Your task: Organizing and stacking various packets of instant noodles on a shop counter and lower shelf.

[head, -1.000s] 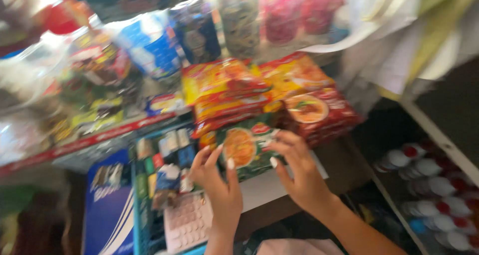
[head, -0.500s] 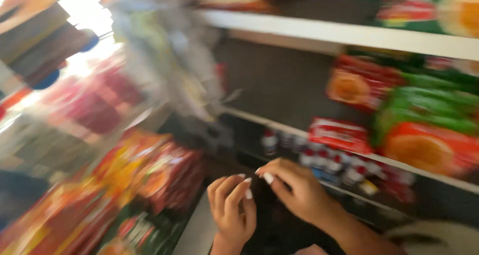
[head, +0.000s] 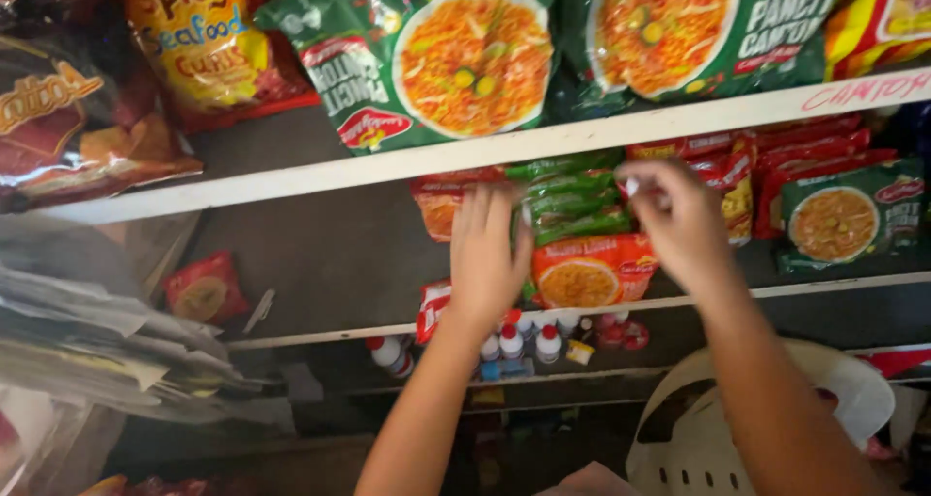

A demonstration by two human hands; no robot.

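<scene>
We take the middle shelf's stack of noodle packets [head: 572, 205] as landmark: flat green pouches over an orange one. Directly above it lies a large green packet [head: 436, 55] picturing noodles. Far left of it sits a small red packet [head: 204, 288]. Right of it, a green packet [head: 839, 220] stands.

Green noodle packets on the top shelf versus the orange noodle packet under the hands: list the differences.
The green noodle packets lie on the top shelf, untouched; the orange noodle packet sits one shelf lower, between the left hand and right hand. Green looks larger. Both show a noodle picture.
</scene>
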